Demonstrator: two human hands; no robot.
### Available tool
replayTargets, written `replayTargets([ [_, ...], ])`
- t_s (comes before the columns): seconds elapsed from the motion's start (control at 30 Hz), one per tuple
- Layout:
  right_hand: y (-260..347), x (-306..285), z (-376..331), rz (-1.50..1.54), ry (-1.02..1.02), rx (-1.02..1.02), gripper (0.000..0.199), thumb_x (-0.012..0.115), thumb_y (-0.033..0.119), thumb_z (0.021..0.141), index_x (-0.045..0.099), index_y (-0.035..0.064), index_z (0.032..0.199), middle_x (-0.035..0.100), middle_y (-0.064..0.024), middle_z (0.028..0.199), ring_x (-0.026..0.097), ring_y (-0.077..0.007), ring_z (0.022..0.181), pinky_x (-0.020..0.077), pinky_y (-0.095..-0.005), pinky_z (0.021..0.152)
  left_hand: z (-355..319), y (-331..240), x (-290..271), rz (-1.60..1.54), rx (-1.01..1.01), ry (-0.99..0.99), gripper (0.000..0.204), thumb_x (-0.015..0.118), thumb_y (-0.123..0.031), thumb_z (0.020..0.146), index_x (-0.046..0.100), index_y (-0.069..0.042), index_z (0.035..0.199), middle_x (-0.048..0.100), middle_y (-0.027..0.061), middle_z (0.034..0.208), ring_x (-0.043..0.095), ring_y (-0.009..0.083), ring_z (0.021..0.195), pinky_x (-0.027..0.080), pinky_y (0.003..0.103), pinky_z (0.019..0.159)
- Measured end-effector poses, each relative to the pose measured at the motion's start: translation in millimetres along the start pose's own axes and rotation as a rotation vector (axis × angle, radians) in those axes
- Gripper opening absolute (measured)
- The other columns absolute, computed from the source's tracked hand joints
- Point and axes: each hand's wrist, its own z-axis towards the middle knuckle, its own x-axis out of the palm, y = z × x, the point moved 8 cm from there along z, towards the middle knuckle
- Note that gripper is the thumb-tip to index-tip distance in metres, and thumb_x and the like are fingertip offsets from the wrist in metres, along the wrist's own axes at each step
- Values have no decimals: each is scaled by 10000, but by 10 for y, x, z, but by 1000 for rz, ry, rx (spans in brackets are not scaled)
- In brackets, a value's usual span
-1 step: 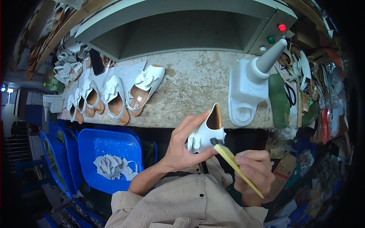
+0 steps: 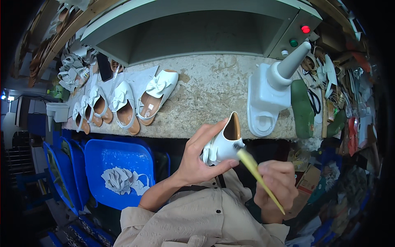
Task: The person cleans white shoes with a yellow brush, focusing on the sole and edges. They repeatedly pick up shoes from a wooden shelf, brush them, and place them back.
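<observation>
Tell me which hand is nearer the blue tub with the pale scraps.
Left. The left hand, holding a white shoe, is to the right of the blue tub; the right hand, holding a brush, is farther right.

Label (image 2: 151, 106) in white sandal (image 2: 166, 91): illegible | print (image 2: 305, 190) on cardboard box (image 2: 311, 179): illegible | readable text: none

White shoe (image 2: 225, 152), bow-trimmed, tilted, slanted yellow brush (image 2: 249, 163) alongside

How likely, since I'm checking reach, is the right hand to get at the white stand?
Probably yes: nothing visible stands between the right hand and the white stand, though that hand holds a brush.
</observation>
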Motion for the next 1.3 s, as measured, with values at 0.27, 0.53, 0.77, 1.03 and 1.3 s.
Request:
replayTargets([
  [0.27, -90, 87, -55, -144, 76, 47, 293, 766, 0, 708, 691, -17, 991, 697, -158, 1014, 653, -287, 826, 581, -321, 650, -56, 224, 46, -218, -224, 30, 788, 825, -176, 724, 464, 28, 1395, 577, 128, 1156, 565, 188, 1061, 432, 312, 936],
  [0.53, -1005, -771, -383, -167, -194, 641, 203, 655, -28, 862, 636, -80, 1057, 644, -158, 1010, 608, -189, 868, 478, -264, 779, -348, 933, 172, -898, -622, -74, 780, 732, -331, 835, 272, -75, 1411, 525, 62, 1129, 563, 143, 1011, 504, 315, 846],
  [0.77, -1678, -568, -178, -154, 410, 636, 174, 715, -35, 806, 704, -27, 979, 703, -120, 884, 659, -177, 778, 512, -286, 697, -464, 1234, 137, -1135, -837, -371, 507, 563, -419, 946, 515, -36, 1275, 664, 143, 1116, 684, 265, 925, 572, 383, 776],
  [1.03, -1829, -311, -151, -81, 657, 549, 163, 716, -21, 799, 710, -19, 962, 709, -116, 855, 675, -200, 786, 529, -316, 688, -700, 1380, -2, -1064, -822, -400, 546, 607, -456, 911, 513, -59, 1274, 674, 105, 959, 691, 219, 830, 579, 359, 727],
  [1.3, -2071, -363, -451, 390, 291, 1164, 242, 677, 47, 892, 611, -74, 1091, 678, -123, 990, 665, -158, 842, 542, -268, 741, -818, 1322, 52, -922, -893, -250, 609, 607, -509, 901, 468, -62, 1291, 626, 64, 1020, 660, 156, 836, 557, 300, 698],
])
